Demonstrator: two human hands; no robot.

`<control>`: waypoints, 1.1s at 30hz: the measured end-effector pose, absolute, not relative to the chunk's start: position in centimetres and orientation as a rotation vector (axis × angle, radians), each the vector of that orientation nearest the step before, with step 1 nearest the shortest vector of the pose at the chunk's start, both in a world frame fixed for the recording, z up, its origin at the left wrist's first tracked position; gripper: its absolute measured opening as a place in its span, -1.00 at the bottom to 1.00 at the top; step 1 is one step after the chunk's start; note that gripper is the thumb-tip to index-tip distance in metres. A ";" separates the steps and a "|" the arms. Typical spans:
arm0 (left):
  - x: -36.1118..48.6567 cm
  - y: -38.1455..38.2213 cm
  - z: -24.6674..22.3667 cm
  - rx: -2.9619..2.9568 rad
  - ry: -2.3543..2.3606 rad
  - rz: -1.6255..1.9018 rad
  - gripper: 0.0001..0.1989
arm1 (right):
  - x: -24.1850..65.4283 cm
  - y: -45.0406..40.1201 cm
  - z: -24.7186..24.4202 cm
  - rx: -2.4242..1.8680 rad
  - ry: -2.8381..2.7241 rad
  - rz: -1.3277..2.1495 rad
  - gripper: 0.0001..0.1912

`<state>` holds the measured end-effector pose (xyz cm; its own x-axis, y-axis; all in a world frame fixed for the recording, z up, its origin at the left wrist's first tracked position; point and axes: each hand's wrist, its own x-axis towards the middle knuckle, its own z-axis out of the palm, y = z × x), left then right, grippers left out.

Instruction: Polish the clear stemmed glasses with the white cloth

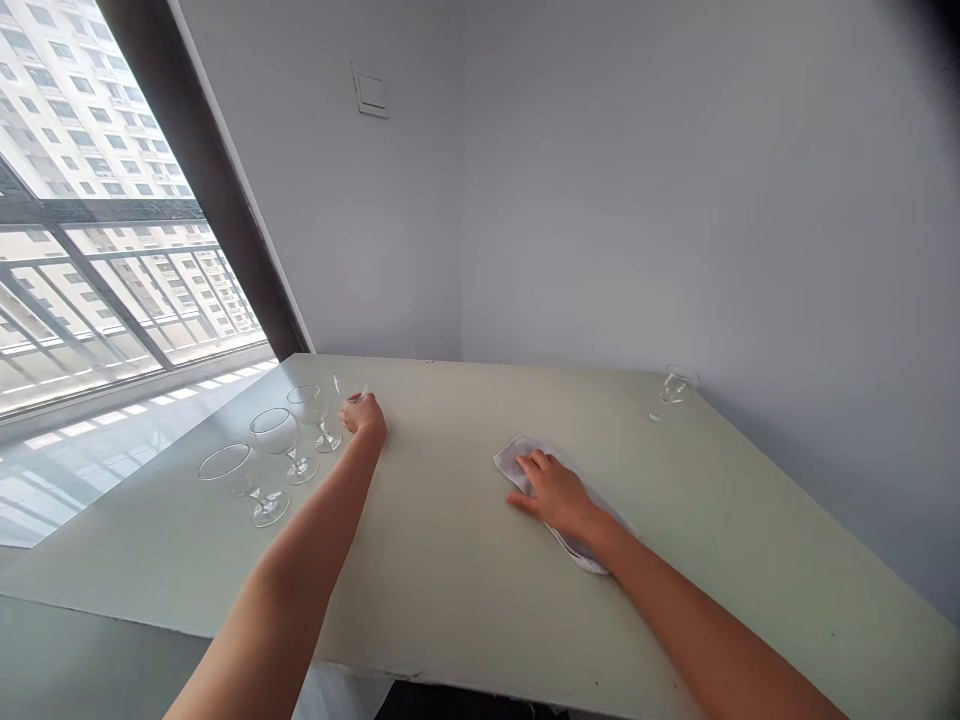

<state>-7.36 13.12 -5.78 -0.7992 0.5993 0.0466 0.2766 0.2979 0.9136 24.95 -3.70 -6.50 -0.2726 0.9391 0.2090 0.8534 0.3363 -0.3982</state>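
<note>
Seen from the head camera: three empty stemmed glasses (275, 432) stand in a line along the left side of a pale green table (442, 560). A smaller glass (348, 384) sits just behind the left hand (364, 418), its fingers narrowed and touching it, though a firm grip cannot be confirmed. The right hand (555, 495) lies flat, fingers spread, on a folded white cloth (516, 464) mid-table. Another small glass (674, 388) stands at the table's far right corner.
</note>
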 end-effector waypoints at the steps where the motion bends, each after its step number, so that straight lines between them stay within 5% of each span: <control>1: -7.0 12.8 -5.7 0.826 2.253 1.490 -0.75 | 24.7 -3.5 -7.1 -1.575 -2.195 0.236 -0.68; 5: -4.4 10.6 -5.2 1.071 2.067 1.404 -0.82 | 25.3 -2.3 -8.0 -1.497 -1.881 0.413 -0.83; 9: -0.5 7.2 -5.0 1.345 1.706 1.229 -0.81 | 27.5 -1.3 -6.9 -1.507 -1.210 0.852 -0.74; 14: 4.4 2.5 -5.1 1.449 1.336 0.988 -0.67 | 28.5 -1.4 -5.7 -1.486 -0.964 0.874 -0.67; 21: 6.4 -0.7 -6.1 1.589 1.201 0.707 -0.64 | 26.6 -4.3 -3.7 -1.318 -1.267 0.218 -0.71; 27: 6.2 -2.1 -6.1 2.185 1.355 0.484 -0.95 | 23.9 -6.2 -3.4 -0.860 -2.329 -0.198 -0.70; 33: 6.0 -2.9 -5.3 2.549 1.372 0.460 -0.82 | 23.2 -5.4 -4.5 -0.958 -2.295 -0.309 -0.73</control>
<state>6.04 -2.93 -5.29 0.5181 0.8379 0.1718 0.7722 -0.5446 0.3273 23.18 -5.43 -4.49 -0.5409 0.5582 0.6291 0.7049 0.7089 -0.0229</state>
